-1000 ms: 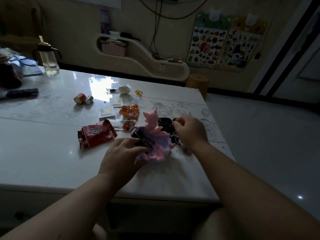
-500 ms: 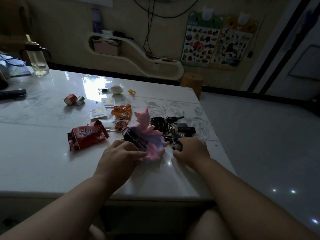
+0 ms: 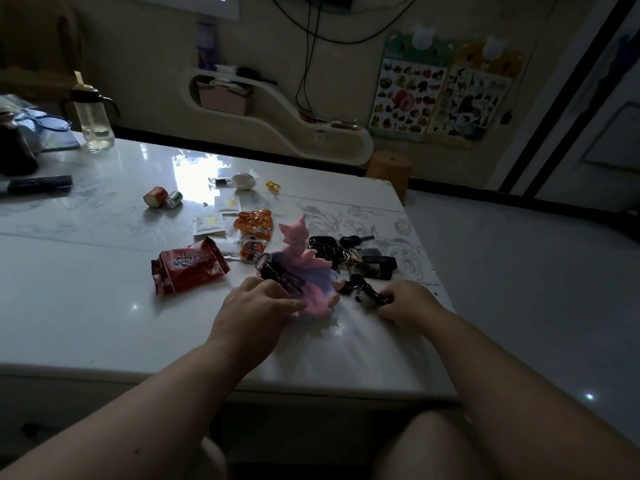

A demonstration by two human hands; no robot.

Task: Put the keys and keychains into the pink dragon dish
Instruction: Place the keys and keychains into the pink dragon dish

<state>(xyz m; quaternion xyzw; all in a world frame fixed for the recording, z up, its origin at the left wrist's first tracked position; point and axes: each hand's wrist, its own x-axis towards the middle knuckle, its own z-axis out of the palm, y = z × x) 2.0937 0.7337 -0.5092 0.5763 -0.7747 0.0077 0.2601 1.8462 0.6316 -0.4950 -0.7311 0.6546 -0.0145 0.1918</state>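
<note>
The pink dragon dish [image 3: 313, 292] stands near the white table's front right part, its head upright. A dark set of keys [image 3: 277, 274] lies across the dish's left rim. My left hand [image 3: 254, 306] rests on the dish's near left side, fingers touching the rim below those keys. A pile of black keys and fobs [image 3: 360, 258] lies on the table right of the dish. My right hand [image 3: 410, 301] is curled at the pile's near end, fingertips pinching a black keychain [image 3: 370, 292].
Snack packets lie left of the dish: a red wrapper [image 3: 188, 265], an orange packet [image 3: 252, 221], small sachets [image 3: 209, 225]. Two little cans [image 3: 162, 197], a water bottle [image 3: 91, 114] and a dark remote [image 3: 38, 183] sit farther left. The table's right edge [image 3: 433, 271] is close to the keys.
My right hand came back from the far side of the key pile to its near end and closed on a black keychain. The left hand stayed at the dish.
</note>
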